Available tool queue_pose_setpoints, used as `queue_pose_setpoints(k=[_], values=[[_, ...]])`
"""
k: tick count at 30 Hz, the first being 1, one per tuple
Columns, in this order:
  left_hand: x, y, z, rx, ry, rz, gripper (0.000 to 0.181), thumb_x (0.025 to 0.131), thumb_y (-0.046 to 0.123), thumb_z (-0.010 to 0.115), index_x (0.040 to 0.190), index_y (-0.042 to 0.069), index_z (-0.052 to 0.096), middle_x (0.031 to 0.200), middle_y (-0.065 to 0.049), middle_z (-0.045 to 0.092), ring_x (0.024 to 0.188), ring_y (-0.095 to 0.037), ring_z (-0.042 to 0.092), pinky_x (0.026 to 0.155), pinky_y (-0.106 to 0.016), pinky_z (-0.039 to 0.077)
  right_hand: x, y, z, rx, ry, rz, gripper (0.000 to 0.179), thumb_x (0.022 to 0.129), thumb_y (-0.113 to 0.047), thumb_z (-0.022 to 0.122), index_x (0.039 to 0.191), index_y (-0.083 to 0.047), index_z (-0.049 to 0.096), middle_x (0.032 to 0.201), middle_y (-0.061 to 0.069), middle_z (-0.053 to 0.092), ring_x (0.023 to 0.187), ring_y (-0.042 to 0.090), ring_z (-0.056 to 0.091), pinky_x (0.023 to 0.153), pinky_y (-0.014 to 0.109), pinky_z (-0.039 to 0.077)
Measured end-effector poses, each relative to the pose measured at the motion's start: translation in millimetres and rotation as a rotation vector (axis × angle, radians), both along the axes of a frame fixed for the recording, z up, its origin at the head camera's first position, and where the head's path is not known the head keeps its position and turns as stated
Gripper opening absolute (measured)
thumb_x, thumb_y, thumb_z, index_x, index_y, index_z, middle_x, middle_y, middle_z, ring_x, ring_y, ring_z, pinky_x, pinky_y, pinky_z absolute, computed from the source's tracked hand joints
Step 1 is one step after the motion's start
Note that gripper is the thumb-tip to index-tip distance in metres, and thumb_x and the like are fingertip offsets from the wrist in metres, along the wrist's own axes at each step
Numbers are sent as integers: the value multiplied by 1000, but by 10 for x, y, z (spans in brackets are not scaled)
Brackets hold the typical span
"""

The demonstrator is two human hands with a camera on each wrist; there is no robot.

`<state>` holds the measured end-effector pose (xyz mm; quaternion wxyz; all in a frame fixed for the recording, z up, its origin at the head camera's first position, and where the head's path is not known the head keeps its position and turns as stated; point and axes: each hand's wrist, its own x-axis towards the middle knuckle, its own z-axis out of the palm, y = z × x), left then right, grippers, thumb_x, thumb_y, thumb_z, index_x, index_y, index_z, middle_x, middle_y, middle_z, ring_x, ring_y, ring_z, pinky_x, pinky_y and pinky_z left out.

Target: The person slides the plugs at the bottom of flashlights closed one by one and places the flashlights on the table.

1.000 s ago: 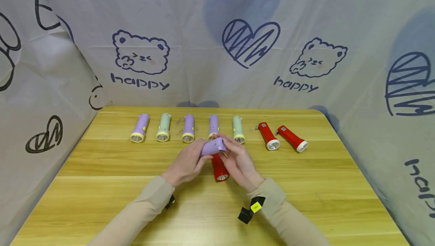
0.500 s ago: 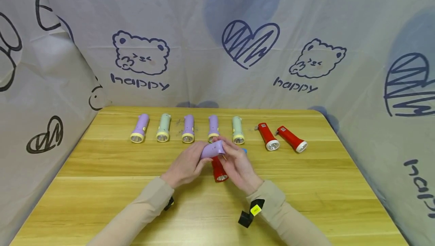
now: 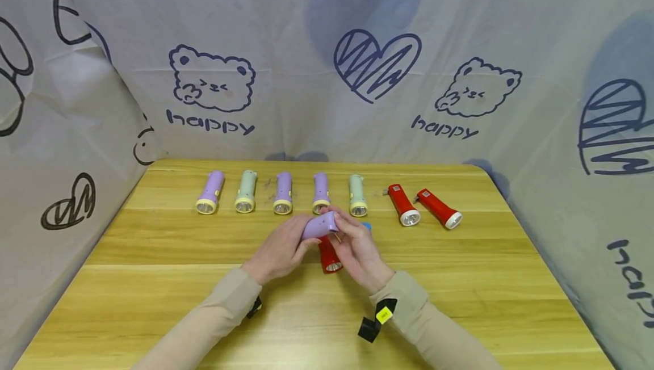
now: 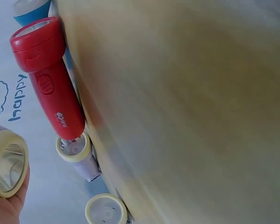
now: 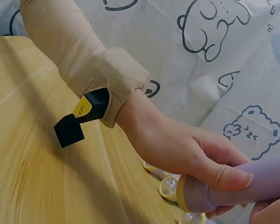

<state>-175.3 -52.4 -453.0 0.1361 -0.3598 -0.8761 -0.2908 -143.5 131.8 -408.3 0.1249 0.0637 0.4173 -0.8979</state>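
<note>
Both hands are on a lavender plastic flashlight with a cream-yellow lens ring [image 3: 318, 227], held above the pale wooden table [image 3: 179, 302]. The left hand [image 3: 278, 248] grips it round the lens end, fingers and thumb wrapped about the barrel; the right hand [image 3: 360, 248] has its fingers curled at the tail, seeming to pinch it. Taking this flashlight as the clock's centre in the head view, a red plastic flashlight with a red lens ring [image 3: 330, 257] lies near six o'clock, partly covered by the hands, and a blue item [image 3: 367, 226] peeps out at three, mostly hidden by the right hand. A far row runs from half past nine round to three: a lavender flashlight [image 3: 211, 191], a mint-green one [image 3: 247, 191], two more lavender ones at ten and twelve, another mint-green at two, then two red flashlights with white lens rings [image 3: 403, 205] towards three. As a judgement, handling of the lavender piece is unfinished, since both hands have hold of it; the row looks orderly, though whether its seven are done or waiting cannot be told, and the near red and blue pieces seem outside it. No box or tray shows, so nothing sits in a container.
</note>
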Motion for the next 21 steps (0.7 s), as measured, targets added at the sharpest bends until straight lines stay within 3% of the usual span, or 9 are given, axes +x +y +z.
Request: queue_pose_setpoints(k=[3, 10, 21], values=[[3, 11, 30, -13, -6, 15, 37, 101, 29, 60, 131, 6, 57, 122, -11, 67, 111, -24, 65, 100, -42, 55, -10, 11, 1, 9, -7, -3, 27, 106, -12, 48, 126, -7, 65, 117, -2, 71, 119, 12, 57, 108, 24, 44], [16, 28, 93, -15, -67, 28, 41, 100, 33, 61, 132, 7, 57, 120, -9, 68, 109, -22, 67, 97, -41, 56, -36, 32, 23, 58, -8, 11, 46, 107, -13, 46, 149, 4, 40, 117, -6, 70, 118, 8, 59, 107, 22, 45], [-13, 29, 150, -8, -112, 29, 38, 99, 32, 65, 129, 11, 55, 114, -5, 66, 98, -19, 66, 85, -39, 58, -68, 58, 51, 58, -2, 10, 43, 106, -11, 48, 146, 4, 46, 115, -5, 72, 115, 9, 61, 100, 20, 49]])
